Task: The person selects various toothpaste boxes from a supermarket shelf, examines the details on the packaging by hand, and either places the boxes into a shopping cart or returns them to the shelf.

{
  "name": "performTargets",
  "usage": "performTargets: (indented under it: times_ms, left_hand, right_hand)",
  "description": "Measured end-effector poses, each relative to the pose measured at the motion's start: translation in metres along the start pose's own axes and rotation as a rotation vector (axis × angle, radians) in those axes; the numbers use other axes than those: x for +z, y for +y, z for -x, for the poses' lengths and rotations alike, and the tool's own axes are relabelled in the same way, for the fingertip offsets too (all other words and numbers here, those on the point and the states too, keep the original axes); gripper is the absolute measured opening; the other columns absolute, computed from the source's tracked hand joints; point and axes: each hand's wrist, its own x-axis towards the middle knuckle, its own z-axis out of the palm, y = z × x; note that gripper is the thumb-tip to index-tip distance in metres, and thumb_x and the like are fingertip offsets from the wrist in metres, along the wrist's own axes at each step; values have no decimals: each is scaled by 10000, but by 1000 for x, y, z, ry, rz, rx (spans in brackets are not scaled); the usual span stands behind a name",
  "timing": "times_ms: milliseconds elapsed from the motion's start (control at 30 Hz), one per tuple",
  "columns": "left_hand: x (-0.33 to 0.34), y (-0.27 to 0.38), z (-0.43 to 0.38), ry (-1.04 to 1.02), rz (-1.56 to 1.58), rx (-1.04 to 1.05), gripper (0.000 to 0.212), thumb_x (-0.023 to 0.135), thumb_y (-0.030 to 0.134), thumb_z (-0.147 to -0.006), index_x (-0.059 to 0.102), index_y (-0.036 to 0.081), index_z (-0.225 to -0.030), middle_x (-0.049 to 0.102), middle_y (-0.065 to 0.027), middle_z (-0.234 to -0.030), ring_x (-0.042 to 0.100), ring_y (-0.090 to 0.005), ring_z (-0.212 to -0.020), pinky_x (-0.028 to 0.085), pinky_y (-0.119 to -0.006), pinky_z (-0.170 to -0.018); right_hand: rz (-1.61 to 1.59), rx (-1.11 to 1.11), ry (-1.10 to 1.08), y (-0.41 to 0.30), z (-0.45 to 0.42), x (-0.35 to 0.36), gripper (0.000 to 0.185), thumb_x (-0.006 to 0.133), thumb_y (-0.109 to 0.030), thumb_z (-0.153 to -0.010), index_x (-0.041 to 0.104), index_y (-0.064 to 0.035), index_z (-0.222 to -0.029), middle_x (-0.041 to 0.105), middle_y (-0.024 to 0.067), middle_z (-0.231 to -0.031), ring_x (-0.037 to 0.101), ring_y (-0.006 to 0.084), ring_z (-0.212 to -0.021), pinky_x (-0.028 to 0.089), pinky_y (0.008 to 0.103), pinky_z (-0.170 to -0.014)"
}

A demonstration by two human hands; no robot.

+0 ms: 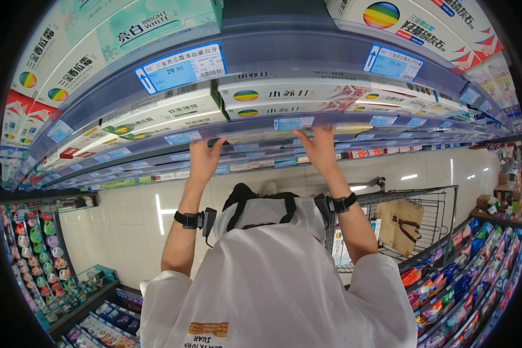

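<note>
My left hand (203, 162) reaches to the front edge of a store shelf, below a blue price tag (182, 137). Its thumb points up and its other fingertips are hidden behind the shelf lip. Further right, my right hand (322, 150) is at the same shelf's edge, thumb spread out to the left and fingertips also out of sight. Whether either hand holds anything is hidden. Just above the hands, toothpaste boxes with a rainbow disc (245, 95) lie stacked in two layers. Green-and-white boxes (174, 111) lie beside them on the left.
Larger toothpaste boxes (156, 30) fill the upper shelf behind a clear lip (287, 48). A wire shopping cart (435, 217) stands to my right, holding a cardboard box (400, 224) and a white carton. Shelves of bagged goods (461, 278) and bottles (37, 252) are behind me.
</note>
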Motion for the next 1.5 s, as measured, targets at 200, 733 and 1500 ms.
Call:
performTargets:
  times_ms: [200,733,1500]
  left_hand:
    - [1,4,-1,8,41,-13,173,650,107,-813,643,-25,-924,654,-197,-871,599,-399,-813,473,-377,-716]
    - [8,-3,-1,26,63,-54,173,661,93,-801,645,-16,-934,656,-191,-892,602,-395,-842,473,-370,-742]
    - [-15,-3,55,140,135,37,327,653,110,-827,567,-5,-1121,627,-148,-1029,636,-274,-903,509,-322,-775]
  right_hand:
    - [1,-21,45,-2,-1,-2,407,659,-249,-813,551,-8,-1122,596,180,-1084,507,373,-1069,210,517,-1002]
    - [-42,-7,39,2,1,-4,282,625,-198,-836,578,-44,-1067,632,168,-989,541,366,-1004,207,527,-998]
    - [123,51,255,-61,63,-6,406,629,-114,-806,508,-38,-1185,521,158,-1195,431,341,-1188,251,478,-1037]
